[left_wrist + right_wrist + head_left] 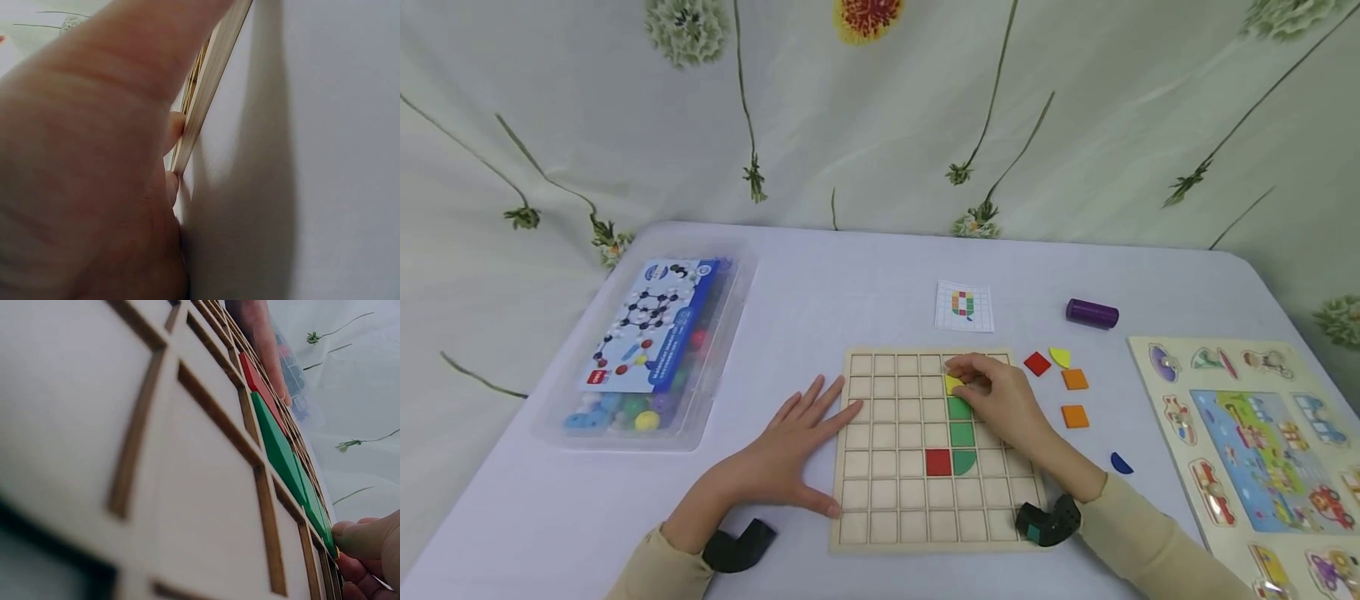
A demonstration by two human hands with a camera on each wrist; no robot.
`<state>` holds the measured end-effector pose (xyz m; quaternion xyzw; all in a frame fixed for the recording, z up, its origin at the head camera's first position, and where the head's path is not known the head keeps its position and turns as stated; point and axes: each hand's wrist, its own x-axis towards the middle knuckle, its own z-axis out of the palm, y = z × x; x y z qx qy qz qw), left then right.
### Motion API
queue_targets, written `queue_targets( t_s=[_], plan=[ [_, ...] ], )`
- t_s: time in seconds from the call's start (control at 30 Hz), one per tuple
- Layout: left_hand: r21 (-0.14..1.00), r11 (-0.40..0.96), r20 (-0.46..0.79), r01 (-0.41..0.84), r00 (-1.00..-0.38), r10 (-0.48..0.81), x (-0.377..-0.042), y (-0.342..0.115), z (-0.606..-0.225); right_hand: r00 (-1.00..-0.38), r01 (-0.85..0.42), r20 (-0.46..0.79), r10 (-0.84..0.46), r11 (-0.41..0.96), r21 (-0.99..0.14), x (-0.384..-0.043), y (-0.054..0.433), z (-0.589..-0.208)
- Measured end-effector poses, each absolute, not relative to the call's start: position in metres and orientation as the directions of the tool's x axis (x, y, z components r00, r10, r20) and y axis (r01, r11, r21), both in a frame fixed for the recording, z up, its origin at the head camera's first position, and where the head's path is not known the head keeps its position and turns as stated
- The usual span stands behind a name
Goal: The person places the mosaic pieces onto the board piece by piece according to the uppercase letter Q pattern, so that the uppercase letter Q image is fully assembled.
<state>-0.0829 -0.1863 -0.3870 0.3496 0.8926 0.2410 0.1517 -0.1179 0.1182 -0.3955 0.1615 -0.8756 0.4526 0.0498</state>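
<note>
Two tan sleeves [1157, 521] come in at the bottom, closest of all, each with a black gadget [739, 547] at its wrist.

The yellow piece [953, 384] is at one of the little boxes of the wooden board [897, 437], toward the far side. The right hand [1003, 400] has it in a small, tight grip, with the thumb on the near side and a finger on the far side. The fingers cover some of it, so I can't tell if it lies all the way down.

Next to it, two green squares [960, 421] run in a line toward the person. Then comes a green piece with one round side [964, 462], and a red square [938, 462] sits just left of that.

The left hand [797, 442] has its fingers spread wide. Its thumb and some fingertips touch the left edge of the board.

Just right of the board lie a loose red square [1037, 363], a yellow quarter [1059, 357], two orange squares [1075, 417] and a blue half circle [1122, 463]. A little picture card [964, 321] lies past the board, and a purple tube [1092, 313] lies on its side.

Farther out on the white surface [820, 292] are a puzzle [1240, 500] on the right and a clear box [647, 333] on the left. A flowery cloth [880, 125] hangs behind.
</note>
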Motion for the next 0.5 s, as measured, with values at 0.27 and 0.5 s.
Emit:
queue_targets(
  t_s=[0.27, 0.5],
  plan=[
    [0.542, 0.631, -0.088, 0.555, -0.710, 0.699, -0.082, -0.186, -0.389, -0.948, -0.318, 0.258, -0.185, 0.557, -0.767, -0.115, 0.124, -0.384],
    [0.528, 0.638, -0.091, 0.560, -0.710, 0.698, -0.082, -0.187, -0.391, -0.950, -0.290, 0.312, -0.035, 0.474, -0.831, -0.125, 0.170, -0.365]
  ],
)
